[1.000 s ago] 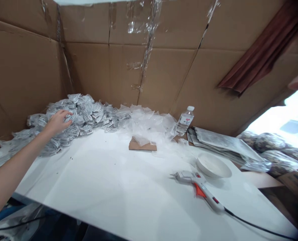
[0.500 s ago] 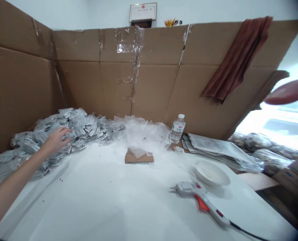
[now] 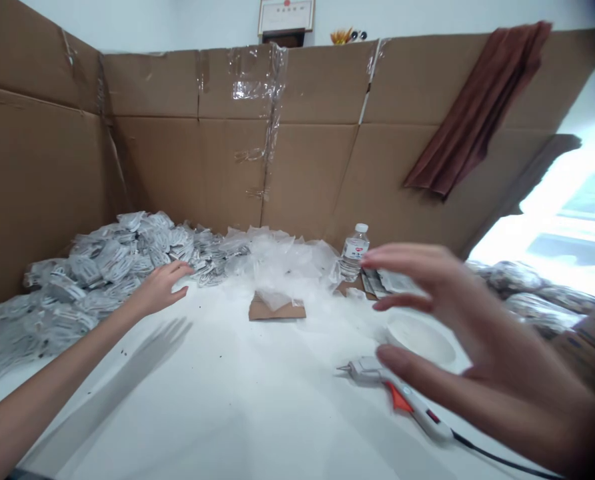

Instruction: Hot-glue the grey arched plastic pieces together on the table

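Beside the silver sachet heap (image 3: 112, 263), my left hand (image 3: 160, 288) sits nearest, open; my right hand (image 3: 477, 347) spreads above the glue gun (image 3: 362, 369) (both empty).

Head-worn camera looks forward and down at left hand (image 3: 160, 290) and right hand (image 3: 502, 353).

Left arm (image 3: 62, 373) outstretched, left hand (image 3: 160, 290) low, right hand (image 3: 482, 347) raised, fingers (image 3: 407, 255) spread
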Available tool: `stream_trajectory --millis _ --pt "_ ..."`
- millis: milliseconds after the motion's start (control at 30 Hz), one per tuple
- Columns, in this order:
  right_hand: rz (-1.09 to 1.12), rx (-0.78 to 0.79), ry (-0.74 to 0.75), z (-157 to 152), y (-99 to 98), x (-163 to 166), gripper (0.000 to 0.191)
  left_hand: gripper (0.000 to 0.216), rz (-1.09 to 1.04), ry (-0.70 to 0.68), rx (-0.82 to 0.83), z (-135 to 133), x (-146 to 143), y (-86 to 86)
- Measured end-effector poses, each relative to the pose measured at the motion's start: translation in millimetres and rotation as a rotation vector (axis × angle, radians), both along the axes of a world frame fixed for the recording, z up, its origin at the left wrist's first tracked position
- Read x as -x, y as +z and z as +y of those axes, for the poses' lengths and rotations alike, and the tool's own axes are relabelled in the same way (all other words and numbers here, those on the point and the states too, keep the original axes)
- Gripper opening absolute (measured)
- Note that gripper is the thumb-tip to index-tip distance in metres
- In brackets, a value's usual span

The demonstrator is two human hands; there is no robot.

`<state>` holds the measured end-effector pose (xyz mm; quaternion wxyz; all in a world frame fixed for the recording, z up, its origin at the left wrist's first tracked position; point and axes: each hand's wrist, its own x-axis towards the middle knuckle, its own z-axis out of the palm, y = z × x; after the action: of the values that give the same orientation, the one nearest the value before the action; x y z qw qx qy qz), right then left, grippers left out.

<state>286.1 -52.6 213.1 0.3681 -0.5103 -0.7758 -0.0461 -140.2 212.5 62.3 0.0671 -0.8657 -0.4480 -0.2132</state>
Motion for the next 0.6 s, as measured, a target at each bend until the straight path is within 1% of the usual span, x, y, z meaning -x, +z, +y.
stream_trajectory --millis 33,67,133,200,300,367,467,533,600 --pt "-0.053 0.038 0.077 2.8 -5.2 6.7 0.05 0.037 0.006 0.006 0.0 3.2 -4.8 -0.4" --pt "-0.072 0.043 0.09 4.6 -13.5 10.6 0.048 0.036 0.012 0.017 0.0 7.5 -8.4 -1.3" --pt "-0.07 0.076 0.061 5.1 -37.0 10.2 0.044 0.033 0.023 0.051 0.002 18.3 -12.4 -5.1" --pt "-0.041 0.124 0.031 3.8 -64.2 2.9 0.039 0.033 0.036 0.108 0.003 30.1 -12.6 -10.3" --pt "-0.014 0.163 -0.007 2.4 -101.5 -10.6 0.035 0.033 0.038 0.256 -0.012 44.8 -5.9 -16.7" --pt "0.01 0.154 -0.02 2.4 -121.1 -17.5 0.034 0.035 0.021 0.369 -0.041 50.9 2.1 -18.0" --pt "0.034 0.128 -0.03 1.4 -142.8 -25.3 0.035 0.04 -0.013 0.511 -0.091 56.8 14.6 -15.1" --pt "0.043 0.111 -0.033 -0.3 -153.3 -30.2 0.036 0.046 -0.033 0.576 -0.109 61.5 20.5 -10.3" --pt "0.045 0.113 -0.035 -2.3 -162.1 -35.2 0.038 0.061 -0.048 0.615 -0.111 68.1 23.6 -4.0"
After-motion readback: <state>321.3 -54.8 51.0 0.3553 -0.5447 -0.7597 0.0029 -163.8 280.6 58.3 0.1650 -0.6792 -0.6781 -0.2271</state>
